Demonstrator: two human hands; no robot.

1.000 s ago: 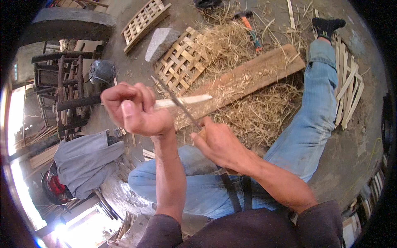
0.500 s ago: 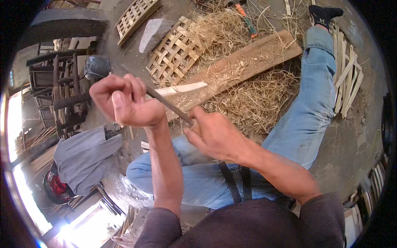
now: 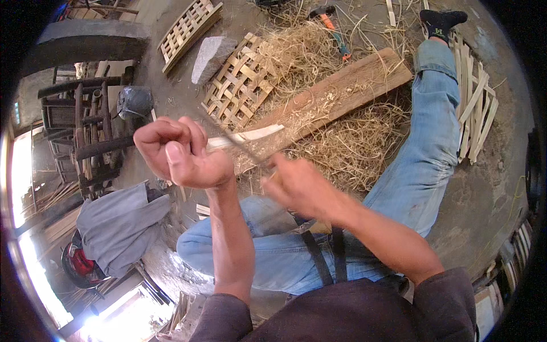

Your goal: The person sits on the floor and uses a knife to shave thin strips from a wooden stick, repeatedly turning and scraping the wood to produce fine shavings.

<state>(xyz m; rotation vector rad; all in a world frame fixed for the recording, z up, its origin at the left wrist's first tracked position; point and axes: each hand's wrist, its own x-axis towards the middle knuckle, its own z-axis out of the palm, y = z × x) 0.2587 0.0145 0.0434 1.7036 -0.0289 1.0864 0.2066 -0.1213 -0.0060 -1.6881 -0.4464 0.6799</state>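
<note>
My right hand (image 3: 301, 187), blurred by motion, is wrapped round the end of a long narrow dark tool (image 3: 245, 149). The tool slants up and left, its far end passing beside my left hand (image 3: 181, 153). Those left fingers are curled in towards the palm, and what they grip, if anything, is hidden. Just beyond the left wrist a pale wood strip (image 3: 256, 134) stretches right over a wide wooden board (image 3: 342, 85). Whether the left hand holds that strip I cannot tell. Thin shavings (image 3: 353, 142) are heaped beside the board.
A woven slat panel (image 3: 239, 80), a grey stone (image 3: 212, 60) and a second woven piece (image 3: 189, 34) lie at the far left. A hammer (image 3: 330, 31) rests by the shavings. Pale slats (image 3: 478, 105) lie beyond my outstretched leg (image 3: 424, 137). A grey cloth (image 3: 119, 225) hangs at left.
My left hand has shifted slightly right and down. The right hand has moved a little right and down with the tool, which is now blurred. The whole view has shifted slightly.
</note>
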